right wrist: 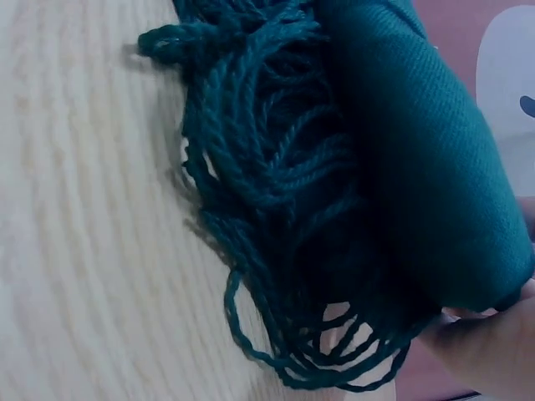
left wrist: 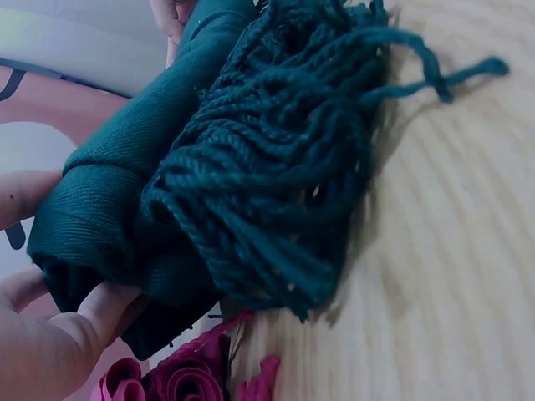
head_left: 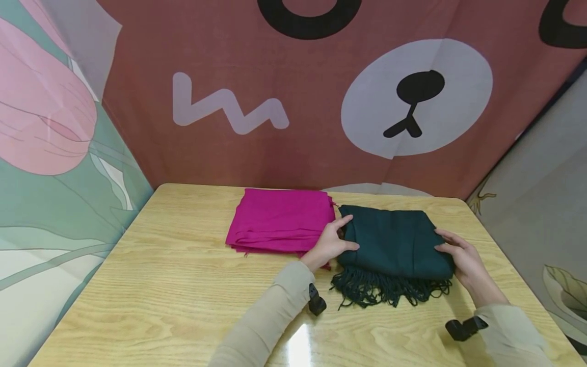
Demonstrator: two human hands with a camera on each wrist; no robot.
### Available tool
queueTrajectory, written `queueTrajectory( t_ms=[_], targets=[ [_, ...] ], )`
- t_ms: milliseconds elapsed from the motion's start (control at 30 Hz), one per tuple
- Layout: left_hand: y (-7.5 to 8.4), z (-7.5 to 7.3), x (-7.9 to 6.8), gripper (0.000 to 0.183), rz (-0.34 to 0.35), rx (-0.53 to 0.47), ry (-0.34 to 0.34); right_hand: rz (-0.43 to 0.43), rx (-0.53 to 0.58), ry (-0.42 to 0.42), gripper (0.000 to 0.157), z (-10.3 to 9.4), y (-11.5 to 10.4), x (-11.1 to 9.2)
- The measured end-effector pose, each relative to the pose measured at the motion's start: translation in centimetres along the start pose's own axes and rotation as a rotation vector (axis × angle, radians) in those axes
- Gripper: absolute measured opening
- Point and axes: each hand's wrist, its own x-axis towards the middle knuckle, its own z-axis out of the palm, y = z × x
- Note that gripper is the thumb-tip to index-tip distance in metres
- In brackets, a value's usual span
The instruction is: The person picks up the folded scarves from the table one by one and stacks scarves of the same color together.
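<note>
A dark green fringed scarf (head_left: 390, 239), folded into a thick bundle, lies on the right half of the table. Its twisted fringe (head_left: 390, 288) spreads out along the near side. My left hand (head_left: 327, 245) grips the bundle's left end, thumb and fingers spread around the fold; in the left wrist view some fingers (left wrist: 109, 307) tuck into the layers. At the right end, my right hand (head_left: 465, 262) holds the edge, with fingertips on the top. The right wrist view shows the rounded roll (right wrist: 435, 167) with part of that hand at its end.
A folded magenta cloth (head_left: 282, 216) lies just left of the green scarf, partly behind my left hand. The wooden table (head_left: 160, 285) meets a brown printed backdrop (head_left: 312, 148) at its far edge. Printed hangings flank both sides.
</note>
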Motion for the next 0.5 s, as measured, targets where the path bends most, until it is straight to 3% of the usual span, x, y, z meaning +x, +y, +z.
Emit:
queueTrajectory(
  t_ms=[167, 500],
  targets=[
    [0.0, 0.4, 0.5, 0.074, -0.021, -0.006, 0.005, -0.028, 0.09, 0.003, 0.046, 1.9, -3.0, -2.3],
    [0.3, 0.3, 1.4, 0.077, -0.083, 0.009, -0.005, -0.004, 0.086, 0.045, 0.044, 2.2, -3.3, -1.5]
  ],
)
